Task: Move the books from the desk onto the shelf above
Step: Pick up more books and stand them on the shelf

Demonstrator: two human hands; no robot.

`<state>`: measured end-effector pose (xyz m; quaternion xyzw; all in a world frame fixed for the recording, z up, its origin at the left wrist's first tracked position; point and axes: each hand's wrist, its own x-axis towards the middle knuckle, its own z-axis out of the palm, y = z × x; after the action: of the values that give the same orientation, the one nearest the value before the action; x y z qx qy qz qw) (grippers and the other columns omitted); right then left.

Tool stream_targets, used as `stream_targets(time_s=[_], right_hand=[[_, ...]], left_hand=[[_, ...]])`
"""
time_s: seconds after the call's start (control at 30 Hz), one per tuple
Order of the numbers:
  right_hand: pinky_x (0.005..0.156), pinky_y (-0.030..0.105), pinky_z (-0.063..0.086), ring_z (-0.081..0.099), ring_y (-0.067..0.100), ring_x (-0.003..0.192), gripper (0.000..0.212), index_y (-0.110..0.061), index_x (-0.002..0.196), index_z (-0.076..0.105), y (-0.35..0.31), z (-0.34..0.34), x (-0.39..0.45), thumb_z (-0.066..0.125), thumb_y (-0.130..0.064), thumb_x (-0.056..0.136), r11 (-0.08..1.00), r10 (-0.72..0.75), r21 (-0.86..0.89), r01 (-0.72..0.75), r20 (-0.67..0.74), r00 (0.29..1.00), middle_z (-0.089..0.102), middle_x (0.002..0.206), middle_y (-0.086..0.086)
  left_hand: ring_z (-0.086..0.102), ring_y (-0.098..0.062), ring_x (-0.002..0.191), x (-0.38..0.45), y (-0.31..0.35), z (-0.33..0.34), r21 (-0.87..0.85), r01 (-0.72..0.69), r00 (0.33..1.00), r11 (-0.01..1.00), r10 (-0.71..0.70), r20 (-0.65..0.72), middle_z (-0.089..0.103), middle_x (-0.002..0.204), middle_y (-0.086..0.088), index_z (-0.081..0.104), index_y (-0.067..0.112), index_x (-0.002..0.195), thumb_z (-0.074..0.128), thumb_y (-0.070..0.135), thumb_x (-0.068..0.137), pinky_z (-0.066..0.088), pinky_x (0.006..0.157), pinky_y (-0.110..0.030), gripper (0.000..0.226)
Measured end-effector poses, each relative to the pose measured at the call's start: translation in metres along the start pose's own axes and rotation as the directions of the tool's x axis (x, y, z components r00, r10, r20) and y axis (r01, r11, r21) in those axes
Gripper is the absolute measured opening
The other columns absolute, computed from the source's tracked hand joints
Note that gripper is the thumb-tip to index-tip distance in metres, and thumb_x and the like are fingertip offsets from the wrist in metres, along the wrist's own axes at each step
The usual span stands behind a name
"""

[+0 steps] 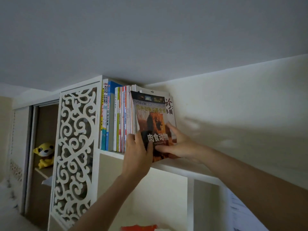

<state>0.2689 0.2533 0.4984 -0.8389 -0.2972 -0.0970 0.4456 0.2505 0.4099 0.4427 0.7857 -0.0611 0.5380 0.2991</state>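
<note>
Hands (160, 147) raised, gripping lion book (154, 120)

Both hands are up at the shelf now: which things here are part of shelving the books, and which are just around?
Job: lion-cover book, left hand, right hand, row of shelved books, shelf.
Just around: yellow plush toy, white fretwork panel.

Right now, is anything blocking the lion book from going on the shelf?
Nothing visible does. Both the left hand and right hand already hold the lion book, whose bottom edge is at the shelf, next to the row of upright books.
</note>
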Motion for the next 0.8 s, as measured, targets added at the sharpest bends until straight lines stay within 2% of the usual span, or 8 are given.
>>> stream_targets(time_s=[0.07,0.17,0.23,0.3,0.37,0.47,0.6,0.8], right_hand=[[0.102,0.028,0.043,0.054,0.007,0.108,0.103,-0.039,0.149,0.018,0.001,0.005,0.008,0.084,-0.031,0.070,0.999,0.028,0.024,-0.029,0.035,0.999,0.053,0.106,-0.023],[0.109,0.040,0.040,0.050,0.014,0.124,0.124,-0.049,0.147,0.014,0.000,0.018,0.022,0.088,-0.055,0.047,0.998,0.065,0.018,-0.066,0.032,0.997,0.052,0.134,-0.012],[0.113,0.042,0.035,0.040,0.019,0.135,0.111,-0.051,0.147,0.009,-0.004,0.024,0.030,0.078,-0.063,0.061,0.998,0.070,-0.008,-0.070,0.014,0.997,0.034,0.152,-0.010],[0.115,0.039,0.030,0.030,0.022,0.141,0.083,-0.048,0.149,0.005,-0.007,0.023,0.037,0.057,-0.059,0.086,0.995,0.092,-0.022,-0.093,-0.041,0.995,0.020,0.158,-0.009],[0.116,0.040,0.028,0.028,0.024,0.143,0.073,-0.048,0.149,0.002,-0.005,0.020,0.045,0.046,-0.059,0.092,0.990,0.135,-0.027,-0.138,-0.090,0.987,0.017,0.160,-0.006],[0.115,0.043,0.028,0.029,0.026,0.142,0.083,-0.050,0.148,0.001,-0.003,0.019,0.053,0.050,-0.068,0.084,0.983,0.176,-0.031,-0.180,-0.117,0.977,0.021,0.159,-0.004],[0.114,0.038,0.026,0.026,0.024,0.143,0.091,-0.049,0.149,0.002,-0.008,0.021,0.055,0.057,-0.069,0.079,0.986,0.152,-0.058,-0.158,-0.093,0.984,0.021,0.158,-0.007],[0.114,0.037,0.027,0.028,0.022,0.143,0.101,-0.054,0.146,-0.003,-0.003,0.021,0.057,0.059,-0.077,0.070,0.982,0.126,-0.136,-0.135,-0.069,0.990,0.021,0.158,-0.011]], left_hand=[[0.038,-0.009,0.113,-0.003,-0.018,-0.016,-0.017,-0.044,0.996,0.999,0.045,0.082,0.035,0.127,0.000,0.025,0.023,0.148,0.049,0.035,0.097,0.041,0.091,-0.024,0.058],[0.039,-0.017,0.119,0.003,-0.038,-0.022,0.063,-0.038,0.996,0.997,0.032,0.084,0.039,0.129,-0.005,0.021,0.033,0.151,0.053,0.040,0.093,0.046,0.099,-0.035,0.066],[0.038,-0.022,0.118,0.012,-0.039,-0.014,0.188,-0.053,0.998,0.981,0.045,0.046,0.040,0.128,-0.008,0.021,0.036,0.150,0.055,0.044,0.091,0.043,0.096,-0.034,0.068],[0.037,-0.022,0.114,0.018,-0.033,-0.003,0.277,-0.061,0.998,0.959,0.051,0.043,0.039,0.126,-0.007,0.021,0.037,0.150,0.056,0.050,0.089,0.038,0.091,-0.029,0.072],[0.038,-0.022,0.112,0.024,-0.028,0.006,0.273,-0.040,0.999,0.961,0.035,0.022,0.038,0.123,-0.006,0.025,0.035,0.149,0.063,0.054,0.083,0.039,0.090,-0.029,0.078],[0.035,-0.019,0.115,0.025,-0.032,0.010,0.201,-0.027,0.999,0.979,0.023,0.023,0.033,0.124,-0.003,0.025,0.036,0.148,0.066,0.056,0.080,0.042,0.094,-0.031,0.082],[0.027,-0.016,0.120,0.020,-0.050,0.008,0.151,-0.079,0.996,0.985,0.072,0.054,0.027,0.132,0.000,0.010,0.046,0.149,0.062,0.056,0.082,0.037,0.099,-0.031,0.086],[0.022,-0.017,0.124,0.025,-0.059,0.004,0.133,-0.088,0.990,0.987,0.071,0.126,0.022,0.137,-0.001,-0.002,0.040,0.151,0.062,0.050,0.085,0.035,0.104,-0.034,0.091]])
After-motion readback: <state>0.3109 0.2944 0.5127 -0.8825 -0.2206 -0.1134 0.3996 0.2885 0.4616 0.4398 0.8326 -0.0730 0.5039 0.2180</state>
